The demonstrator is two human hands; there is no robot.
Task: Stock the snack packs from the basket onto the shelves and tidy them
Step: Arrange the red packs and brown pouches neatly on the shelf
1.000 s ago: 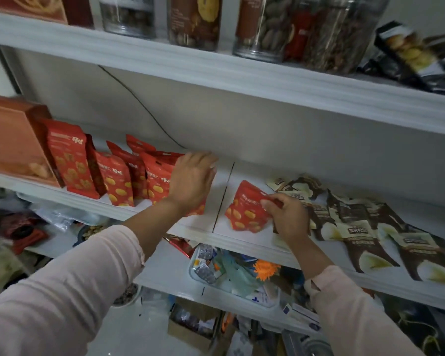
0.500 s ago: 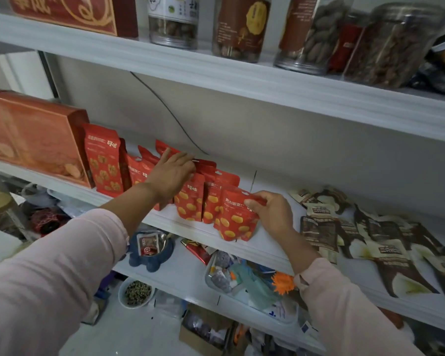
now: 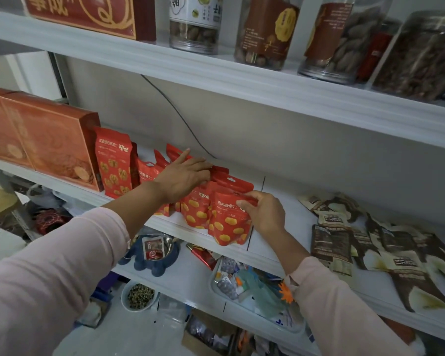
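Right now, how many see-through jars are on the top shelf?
4 jars along the top shelf: the white-label jar beside the red box, then two brown-label jars, then the far-right jar. A red thing behind them may be another.

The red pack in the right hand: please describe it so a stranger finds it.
On the middle shelf, a row of red packs runs right from the orange box. The red pack is the last one at the right end, frontmost, its top corner pinched by the right hand.
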